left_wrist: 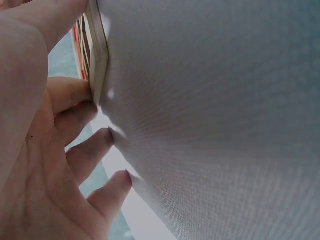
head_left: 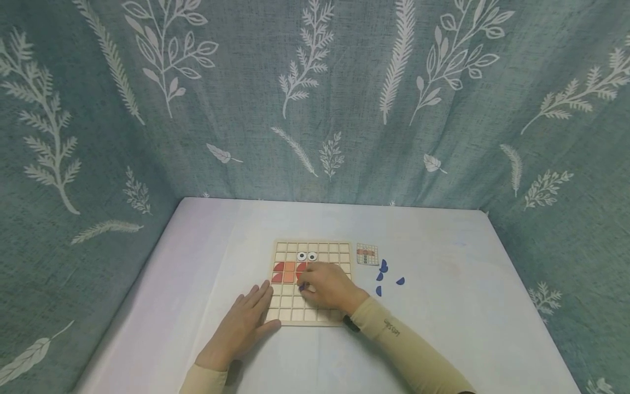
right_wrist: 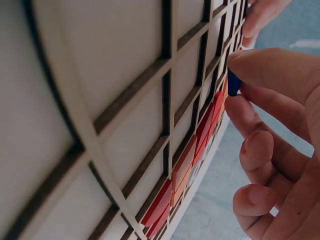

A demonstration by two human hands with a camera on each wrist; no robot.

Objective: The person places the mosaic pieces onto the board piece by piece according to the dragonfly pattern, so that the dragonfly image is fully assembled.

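Observation:
My right hand (head_left: 326, 284) pinches a small blue piece (right_wrist: 233, 83) between thumb and forefinger, close over the wooden grid board (head_left: 286, 302). My left hand (head_left: 244, 317) lies with its fingers spread along the board's left edge, the thumb at its lower left corner. Two round eye pieces (head_left: 307, 256) sit in the upper cells. Orange square pieces (head_left: 289, 272) and red rounded pieces (head_left: 278, 267) fill cells in the rows below. The right hand hides the right part of those rows in the head view.
A small pattern card (head_left: 367, 255) lies just right of the board. Beyond it are several loose blue half-round pieces (head_left: 401, 281) on the white table (head_left: 443, 241). Leaf-patterned curtains (head_left: 315, 98) stand behind the table and along both sides.

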